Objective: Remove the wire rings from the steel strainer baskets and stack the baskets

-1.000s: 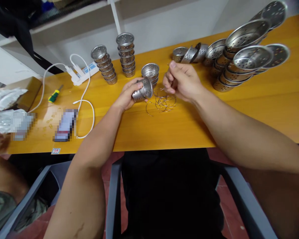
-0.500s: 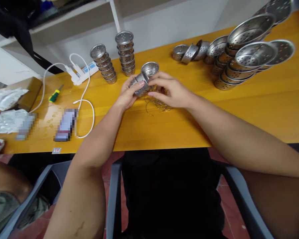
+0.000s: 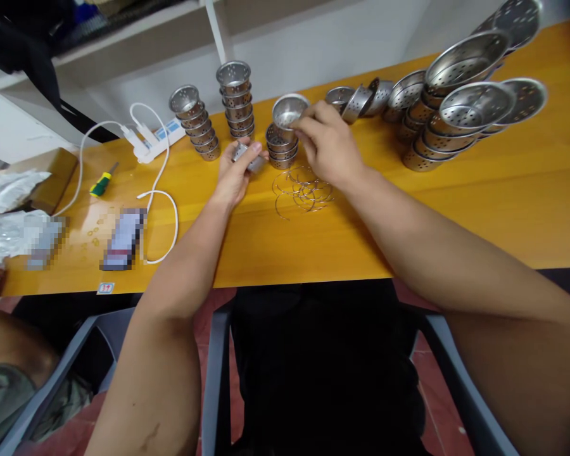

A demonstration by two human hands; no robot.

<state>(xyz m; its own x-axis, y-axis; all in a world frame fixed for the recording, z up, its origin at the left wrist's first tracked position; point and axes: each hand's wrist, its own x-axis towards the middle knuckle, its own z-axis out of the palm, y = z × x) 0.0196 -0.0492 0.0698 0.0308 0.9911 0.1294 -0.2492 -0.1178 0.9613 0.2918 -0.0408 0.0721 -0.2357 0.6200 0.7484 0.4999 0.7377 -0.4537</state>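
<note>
Steel cup [image 3: 287, 111], right fingers [image 3: 318, 119] pinching rim; left fingers [image 3: 249, 154] around metal piece [image 3: 239, 151]

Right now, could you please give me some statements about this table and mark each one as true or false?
1. The right hand holds the top cup of the short stack by its rim. True.
2. The left hand is empty. False: the left hand holds a small metal piece.
3. The thin wire rings lie on the table, nearer to its front edge than the short stack. True.
4. The screwdriver lies to the right of the wire rings. False: the screwdriver lies to their left.
</note>
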